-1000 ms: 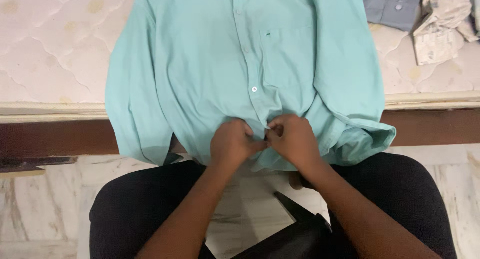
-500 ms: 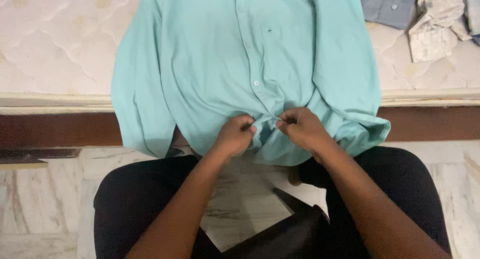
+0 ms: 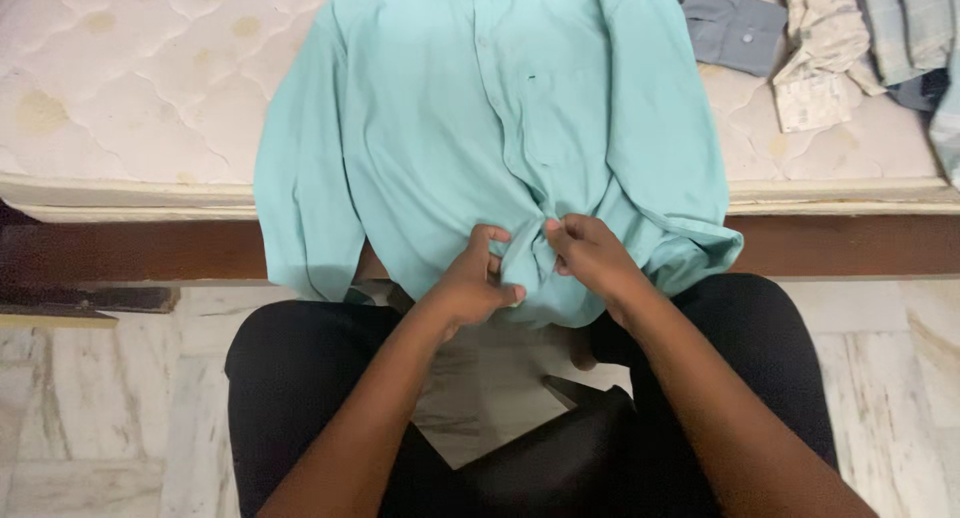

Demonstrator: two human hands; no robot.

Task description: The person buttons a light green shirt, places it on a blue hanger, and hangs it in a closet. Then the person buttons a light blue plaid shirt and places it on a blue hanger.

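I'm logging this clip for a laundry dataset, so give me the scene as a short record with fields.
Garment: light teal button-up cotton shirt, front up, hem hanging over the mattress edge
Surface: cream quilted mattress
Left hand: pinching the shirt's lower front placket
Right hand: gripping the same placket, opposite side
Nearby: grey folded shirt, pale crumpled cloth
Floor: marble tiles

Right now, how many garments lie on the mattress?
At least 4: teal shirt centre, held at its hem by both hands; grey shirt, cream cloth and striped cloth top right. More may lie outside the frame.
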